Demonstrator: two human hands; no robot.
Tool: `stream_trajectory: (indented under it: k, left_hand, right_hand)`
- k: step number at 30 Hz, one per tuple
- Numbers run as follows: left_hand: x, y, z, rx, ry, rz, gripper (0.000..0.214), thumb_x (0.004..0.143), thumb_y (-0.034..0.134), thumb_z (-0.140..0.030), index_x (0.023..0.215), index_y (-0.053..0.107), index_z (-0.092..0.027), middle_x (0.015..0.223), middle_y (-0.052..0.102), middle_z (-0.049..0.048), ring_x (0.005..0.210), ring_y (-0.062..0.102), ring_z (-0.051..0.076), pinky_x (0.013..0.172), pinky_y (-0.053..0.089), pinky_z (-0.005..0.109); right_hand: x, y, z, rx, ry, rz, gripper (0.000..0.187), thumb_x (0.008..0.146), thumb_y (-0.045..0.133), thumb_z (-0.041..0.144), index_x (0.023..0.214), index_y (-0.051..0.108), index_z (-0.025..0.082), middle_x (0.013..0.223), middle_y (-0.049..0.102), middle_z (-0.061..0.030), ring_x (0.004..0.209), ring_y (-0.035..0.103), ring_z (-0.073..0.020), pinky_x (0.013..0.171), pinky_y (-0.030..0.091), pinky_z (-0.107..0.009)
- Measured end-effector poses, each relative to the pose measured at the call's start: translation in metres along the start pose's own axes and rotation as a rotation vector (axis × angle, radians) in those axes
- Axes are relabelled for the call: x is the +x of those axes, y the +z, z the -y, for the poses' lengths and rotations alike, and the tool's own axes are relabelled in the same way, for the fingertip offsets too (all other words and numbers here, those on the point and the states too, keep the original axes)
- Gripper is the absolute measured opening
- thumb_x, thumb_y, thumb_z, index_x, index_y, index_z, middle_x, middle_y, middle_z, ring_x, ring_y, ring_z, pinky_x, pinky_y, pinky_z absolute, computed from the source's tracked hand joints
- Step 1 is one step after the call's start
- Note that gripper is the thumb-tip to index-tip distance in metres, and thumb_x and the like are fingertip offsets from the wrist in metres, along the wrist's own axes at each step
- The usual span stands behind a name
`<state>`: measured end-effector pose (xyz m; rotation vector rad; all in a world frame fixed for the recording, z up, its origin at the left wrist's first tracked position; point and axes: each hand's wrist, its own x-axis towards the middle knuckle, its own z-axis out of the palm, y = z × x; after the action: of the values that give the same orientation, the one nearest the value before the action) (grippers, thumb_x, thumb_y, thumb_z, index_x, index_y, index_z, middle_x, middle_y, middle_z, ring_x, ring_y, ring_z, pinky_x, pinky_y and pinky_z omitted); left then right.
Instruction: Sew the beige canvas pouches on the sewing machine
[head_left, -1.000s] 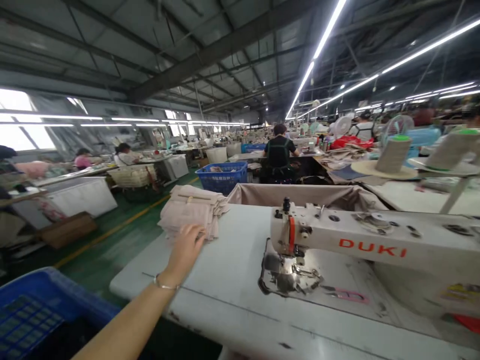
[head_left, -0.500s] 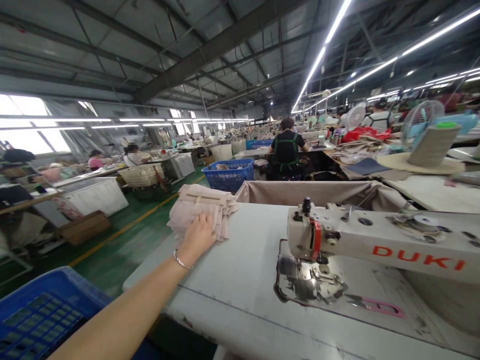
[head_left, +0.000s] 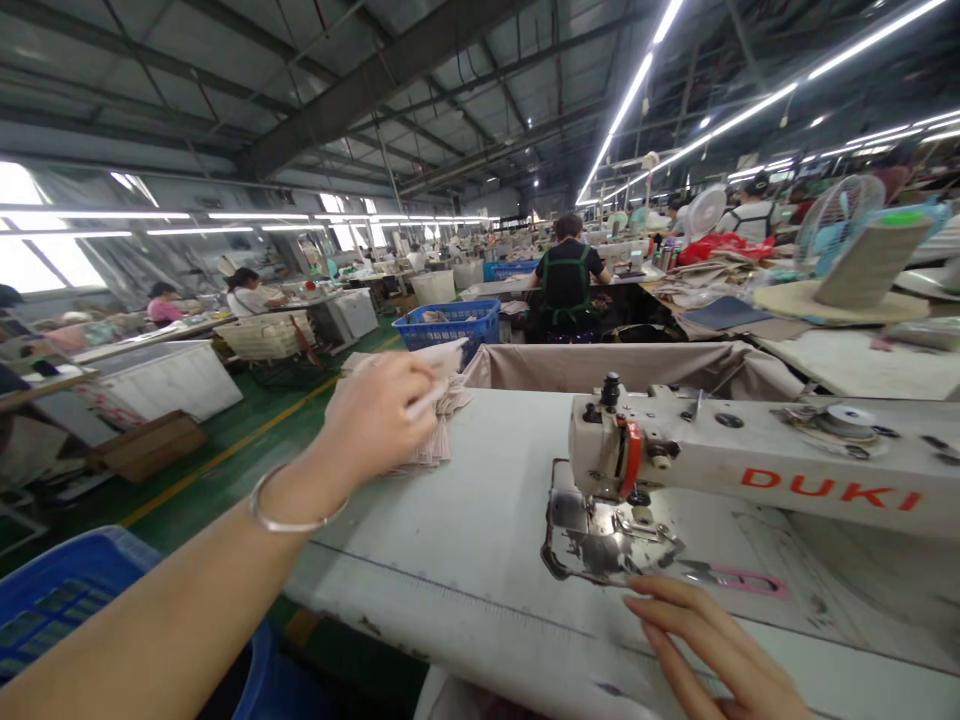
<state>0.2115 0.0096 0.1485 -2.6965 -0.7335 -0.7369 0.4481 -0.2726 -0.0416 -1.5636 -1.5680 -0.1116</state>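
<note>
My left hand, a silver bangle on its wrist, is raised over the stack of beige fabric pieces at the table's far left corner. Its fingers are closed on a pale fabric piece, which is partly hidden and slightly blurred. My right hand is low in the view, fingers stretched out and holding nothing, just in front of the sewing machine. Pink-handled thread snippers lie on the machine bed, close beyond the right fingers.
The white machine table has a ruler marking along its front. A blue plastic basket stands at lower left. Beyond the table are a fabric-lined bin, another blue basket and a seated co-worker. A thread cone stands at right.
My left hand has lifted off the stack and come nearer, now with a fabric piece in its fingers. My right hand has come into view at the lower right.
</note>
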Motion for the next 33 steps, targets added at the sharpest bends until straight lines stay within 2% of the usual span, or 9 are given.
stream_trajectory:
  k: [3, 5, 9, 13, 15, 21, 24, 28, 33]
  left_hand:
    - [-0.057, 0.032, -0.061, -0.292, 0.115, 0.399, 0.031, 0.083, 0.067, -0.049, 0.091, 0.068, -0.019, 0.128, 0.062, 0.0084, 0.117, 0.057, 0.029, 0.1, 0.045, 0.04]
    - [-0.097, 0.065, -0.085, -0.433, 0.168, 0.562, 0.034, 0.089, 0.063, -0.049, 0.109, 0.067, -0.022, 0.128, 0.064, 0.0083, 0.12, 0.057, 0.028, 0.102, 0.045, 0.04]
    - [-0.127, 0.123, -0.09, -0.48, 0.0, 0.498, 0.021, 0.098, 0.05, -0.025, 0.111, 0.066, -0.021, 0.114, 0.068, 0.007, 0.107, 0.062, 0.023, 0.096, 0.047, 0.039]
    - [-0.104, 0.15, -0.089, -0.497, 0.031, 0.467, 0.042, 0.086, 0.07, -0.033, 0.125, 0.061, -0.023, 0.133, 0.057, 0.0094, 0.123, 0.05, 0.028, 0.106, 0.039, 0.046]
    - [-0.095, 0.154, -0.095, -0.522, 0.074, 0.482, 0.043, 0.079, 0.077, -0.034, 0.12, 0.064, -0.024, 0.127, 0.059, 0.0079, 0.119, 0.051, 0.029, 0.104, 0.04, 0.045]
    - [-0.102, 0.137, -0.113, -0.575, 0.052, 0.502, 0.008, 0.086, 0.058, -0.016, 0.089, 0.065, -0.018, 0.093, 0.064, 0.0053, 0.09, 0.06, 0.022, 0.083, 0.048, 0.036]
    - [-0.1, 0.108, -0.115, -0.81, -0.206, 0.504, 0.01, 0.085, 0.055, -0.016, 0.093, 0.06, -0.018, 0.089, 0.065, 0.0026, 0.085, 0.062, 0.019, 0.076, 0.049, 0.03]
    - [-0.09, 0.069, -0.118, -1.374, -0.495, 0.568, 0.025, 0.082, 0.067, -0.027, 0.105, 0.062, -0.017, 0.099, 0.07, 0.0052, 0.095, 0.065, 0.022, 0.082, 0.051, 0.03]
    - [-0.095, 0.058, -0.123, -1.55, -0.677, 0.494, 0.029, 0.08, 0.075, -0.033, 0.103, 0.07, -0.016, 0.098, 0.073, 0.0061, 0.091, 0.066, 0.021, 0.083, 0.051, 0.03]
  right_hand:
    - [0.017, 0.029, 0.022, 0.068, -0.042, 0.118, 0.026, 0.095, 0.053, 0.022, 0.116, 0.067, 0.027, 0.118, 0.068, -0.0074, 0.109, 0.065, -0.0215, 0.092, 0.057, -0.032]
    - [0.017, 0.049, 0.031, 0.066, -0.009, 0.23, 0.026, 0.093, 0.057, 0.022, 0.116, 0.067, 0.026, 0.121, 0.067, -0.0082, 0.111, 0.063, -0.0241, 0.095, 0.055, -0.039]
    - [0.004, 0.07, 0.035, 0.037, 0.041, 0.36, 0.03, 0.087, 0.065, 0.018, 0.116, 0.068, 0.026, 0.124, 0.067, -0.0054, 0.115, 0.061, -0.0274, 0.099, 0.051, -0.046]
    - [-0.007, 0.072, 0.034, 0.075, 0.038, 0.33, 0.031, 0.087, 0.064, 0.012, 0.116, 0.065, 0.025, 0.124, 0.066, -0.0047, 0.119, 0.058, -0.0253, 0.103, 0.048, -0.043]
    - [-0.011, 0.071, 0.033, 0.068, 0.113, 0.291, 0.025, 0.085, 0.066, 0.01, 0.107, 0.065, 0.022, 0.119, 0.065, -0.0073, 0.114, 0.059, -0.0256, 0.1, 0.049, -0.043]
    - [-0.011, 0.06, 0.03, 0.005, 0.352, 0.158, 0.018, 0.088, 0.067, 0.022, 0.104, 0.059, 0.019, 0.123, 0.056, -0.0137, 0.119, 0.051, -0.0321, 0.101, 0.044, -0.053]
    - [0.006, 0.043, 0.035, 0.172, 0.331, 0.184, 0.006, 0.095, 0.056, 0.024, 0.096, 0.062, 0.022, 0.133, 0.054, -0.009, 0.127, 0.046, -0.0275, 0.107, 0.04, -0.048]
    - [0.033, 0.017, 0.049, 0.351, 0.305, 0.21, 0.014, 0.096, 0.055, 0.024, 0.09, 0.068, 0.024, 0.123, 0.062, -0.0049, 0.118, 0.054, -0.0226, 0.101, 0.044, -0.04]
    - [0.048, -0.003, 0.063, 0.474, 0.411, 0.234, 0.014, 0.092, 0.061, 0.028, 0.081, 0.07, 0.024, 0.098, 0.07, -0.0021, 0.094, 0.062, -0.0196, 0.084, 0.049, -0.034]
